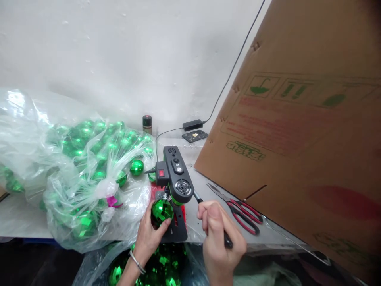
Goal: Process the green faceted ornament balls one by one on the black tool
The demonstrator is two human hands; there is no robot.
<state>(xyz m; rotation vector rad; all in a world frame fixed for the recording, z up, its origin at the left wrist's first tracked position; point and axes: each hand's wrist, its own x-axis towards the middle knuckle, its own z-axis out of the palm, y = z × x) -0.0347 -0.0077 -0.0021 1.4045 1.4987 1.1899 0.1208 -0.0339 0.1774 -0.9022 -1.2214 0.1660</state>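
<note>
Green ball (162, 210) partly hidden by left hand (149, 236).

A black-capped bottle (147, 124) and what looks like a black phone (195, 136) sit near the desk's (26, 224) back edge; red-and-black scissors (244, 213) lie toward the front edge, beside a cardboard box (285, 123).
</note>
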